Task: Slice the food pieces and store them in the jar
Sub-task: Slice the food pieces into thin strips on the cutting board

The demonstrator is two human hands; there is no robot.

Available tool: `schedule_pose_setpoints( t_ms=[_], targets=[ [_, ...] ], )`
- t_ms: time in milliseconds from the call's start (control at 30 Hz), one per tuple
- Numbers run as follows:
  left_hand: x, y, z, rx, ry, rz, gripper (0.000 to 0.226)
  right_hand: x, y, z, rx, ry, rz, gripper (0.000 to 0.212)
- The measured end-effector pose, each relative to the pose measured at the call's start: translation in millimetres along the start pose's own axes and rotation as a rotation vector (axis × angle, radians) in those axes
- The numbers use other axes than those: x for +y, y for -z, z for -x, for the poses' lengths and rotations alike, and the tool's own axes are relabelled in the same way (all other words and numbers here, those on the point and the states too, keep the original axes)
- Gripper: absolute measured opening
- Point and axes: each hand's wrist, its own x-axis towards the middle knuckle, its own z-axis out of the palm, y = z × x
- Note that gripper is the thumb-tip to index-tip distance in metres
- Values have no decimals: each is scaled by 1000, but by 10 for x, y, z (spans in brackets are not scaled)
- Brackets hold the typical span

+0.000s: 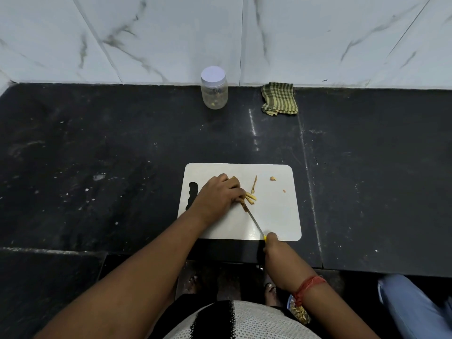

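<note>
A white cutting board lies on the black counter near its front edge. My left hand is curled over a brownish food piece on the board and pins it down with the fingertips. Thin yellow-brown slices lie just right of those fingers, and a longer strip lies behind them. My right hand grips the yellow handle of a knife, whose thin blade slants up-left to the held piece. A clear plastic jar with a white lid on it stands by the back wall.
A folded green striped cloth lies at the back, right of the jar. Small crumbs sit on the board's right part. The counter's front edge runs just below the board. A person's blue-clad leg shows at the lower right.
</note>
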Motion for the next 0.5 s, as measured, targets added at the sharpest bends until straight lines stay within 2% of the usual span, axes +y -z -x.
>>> schedule_pose_setpoints(
  t_ms=[267, 400, 500],
  targets=[
    [-89, 48, -20, -19, 28, -21, 12, 81, 55, 132, -38, -6, 28, 24],
    [-27, 36, 10, 6, 18, -45, 8, 55, 181, 121, 34, 8, -43, 12],
    [111, 22, 117, 14, 75, -50, 10, 28, 316, 104, 96, -24, -105, 9]
  ],
)
